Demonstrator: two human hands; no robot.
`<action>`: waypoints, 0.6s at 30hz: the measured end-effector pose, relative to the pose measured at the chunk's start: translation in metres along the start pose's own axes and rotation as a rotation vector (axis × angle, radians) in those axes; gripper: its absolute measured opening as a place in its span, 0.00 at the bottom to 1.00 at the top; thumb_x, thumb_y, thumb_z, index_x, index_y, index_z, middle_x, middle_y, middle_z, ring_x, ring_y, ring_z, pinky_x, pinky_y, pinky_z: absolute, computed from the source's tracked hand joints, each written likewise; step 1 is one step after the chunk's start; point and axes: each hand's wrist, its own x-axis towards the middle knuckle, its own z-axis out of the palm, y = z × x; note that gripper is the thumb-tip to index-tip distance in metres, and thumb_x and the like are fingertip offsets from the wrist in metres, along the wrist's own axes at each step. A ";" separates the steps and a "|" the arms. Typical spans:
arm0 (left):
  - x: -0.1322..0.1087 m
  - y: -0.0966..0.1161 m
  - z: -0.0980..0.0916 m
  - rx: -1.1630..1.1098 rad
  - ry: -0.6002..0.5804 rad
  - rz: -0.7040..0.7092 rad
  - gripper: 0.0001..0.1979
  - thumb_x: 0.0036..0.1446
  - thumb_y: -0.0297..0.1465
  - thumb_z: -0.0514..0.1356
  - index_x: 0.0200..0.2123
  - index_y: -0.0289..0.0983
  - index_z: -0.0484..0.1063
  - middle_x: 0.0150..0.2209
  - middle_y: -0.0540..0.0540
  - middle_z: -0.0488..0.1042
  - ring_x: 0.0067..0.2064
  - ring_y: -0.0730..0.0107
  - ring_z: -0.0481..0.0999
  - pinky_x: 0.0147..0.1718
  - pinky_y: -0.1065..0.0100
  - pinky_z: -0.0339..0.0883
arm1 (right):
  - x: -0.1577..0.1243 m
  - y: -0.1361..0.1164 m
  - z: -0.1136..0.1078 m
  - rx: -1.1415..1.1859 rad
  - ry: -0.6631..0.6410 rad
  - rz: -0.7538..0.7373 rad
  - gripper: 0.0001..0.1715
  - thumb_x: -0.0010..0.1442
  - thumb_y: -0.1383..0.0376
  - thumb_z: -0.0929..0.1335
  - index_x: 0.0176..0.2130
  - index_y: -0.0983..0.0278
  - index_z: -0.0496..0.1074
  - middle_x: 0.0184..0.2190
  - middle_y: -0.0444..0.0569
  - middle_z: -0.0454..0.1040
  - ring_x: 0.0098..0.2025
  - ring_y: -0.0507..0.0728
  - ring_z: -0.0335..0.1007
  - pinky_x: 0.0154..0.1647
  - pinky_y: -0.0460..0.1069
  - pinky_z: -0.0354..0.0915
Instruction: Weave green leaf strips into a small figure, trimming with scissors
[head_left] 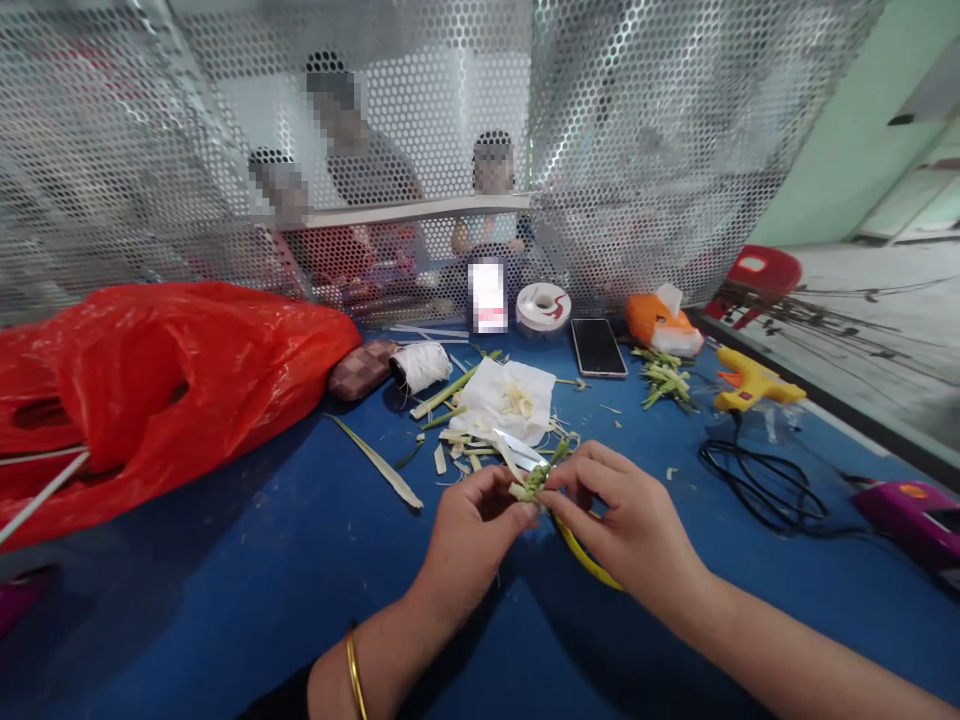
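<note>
Between the fingertips of both hands is a small bunch of green plant strips, with a pale strip end sticking up from it. My left hand pinches its left side. My right hand pinches the right side, thumb and forefinger close together. Behind and under them lies a metal blade, and a yellow curved handle shows beneath my right hand; the part between is hidden. Just beyond, a white tissue carries pale shreds, with cut plant strips scattered around it.
A red plastic bag covers the left side. A checkered pouch, thread spool, tape roll, phone and tissue pack line the back. Right stand a yellow glue gun, black cord and purple device.
</note>
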 end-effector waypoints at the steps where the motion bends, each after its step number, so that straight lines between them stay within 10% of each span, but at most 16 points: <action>1: 0.000 0.000 0.000 0.016 -0.005 0.011 0.07 0.42 0.27 0.67 0.29 0.35 0.76 0.27 0.50 0.75 0.28 0.74 0.71 0.31 0.71 0.67 | -0.001 0.000 0.000 -0.032 0.012 -0.027 0.06 0.60 0.67 0.67 0.30 0.62 0.72 0.26 0.45 0.69 0.29 0.53 0.67 0.30 0.47 0.60; 18: 0.000 -0.002 -0.003 -0.046 0.068 -0.086 0.08 0.42 0.29 0.68 0.28 0.34 0.75 0.25 0.52 0.73 0.26 0.77 0.71 0.30 0.72 0.67 | 0.002 0.011 0.002 -0.256 0.103 -0.227 0.09 0.60 0.72 0.64 0.28 0.64 0.68 0.24 0.44 0.69 0.26 0.52 0.64 0.31 0.48 0.58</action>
